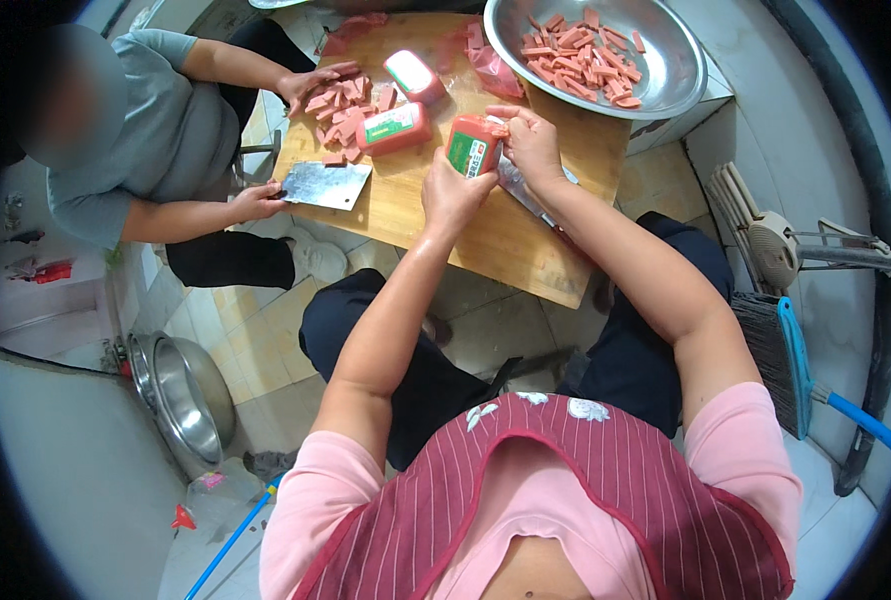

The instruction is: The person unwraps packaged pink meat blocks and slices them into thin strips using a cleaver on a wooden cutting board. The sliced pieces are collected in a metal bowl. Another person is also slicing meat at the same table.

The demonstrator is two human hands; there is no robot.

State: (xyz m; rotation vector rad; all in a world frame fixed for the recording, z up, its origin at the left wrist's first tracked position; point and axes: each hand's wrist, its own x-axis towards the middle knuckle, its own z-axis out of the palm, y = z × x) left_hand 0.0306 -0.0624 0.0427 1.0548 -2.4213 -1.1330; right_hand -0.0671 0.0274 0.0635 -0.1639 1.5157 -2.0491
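My left hand (451, 193) grips a block of luncheon meat in a printed red plastic wrapper (469, 150), raised over the wooden board (490, 247). At the block's far right end, the fingers of my right hand (534, 148) pinch the gathered wrapper. Beneath my right wrist lies a knife (520, 191), its blade partly hidden. Two more wrapped blocks, one lying near (394, 129) and one farther back (414, 76), rest left of my hands. Beside them is a pile of cut pink meat pieces (344, 109).
Across at the left, a co-worker's hand (259, 201) holds a cleaver (327, 184) flat on the board; their other hand (314, 84) touches the pile. A steel basin (670, 82) with meat strips stands back right. Torn wrapper (495, 71) lies near it. A broom (779, 360) leans at right.
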